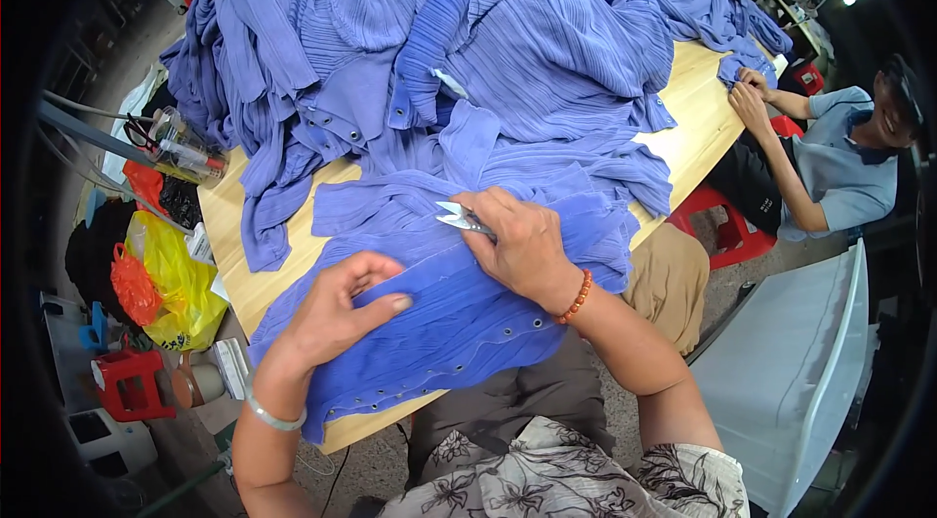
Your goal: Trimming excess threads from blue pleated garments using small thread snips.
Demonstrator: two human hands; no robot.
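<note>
A blue ribbed garment (429, 332) lies spread in front of me at the near table edge, with a row of metal eyelets along its lower border. My left hand (337, 313) is at its left side, fingers curled behind the cloth's upper edge and thumb in front. In my right hand (522, 245) is a pair of thread snips (455, 215), blades pointing left and slightly apart over the cloth. My right hand rests on the garment near its upper edge; its palm side is hidden.
A big heap of similar blue garments (566, 40) covers the far part of the wooden table (698, 118). A clear container of tools (185, 152) sits at its left edge. A seated co-worker (839, 157) handles blue cloth on the right. A grey-white panel (781, 352) stands at lower right.
</note>
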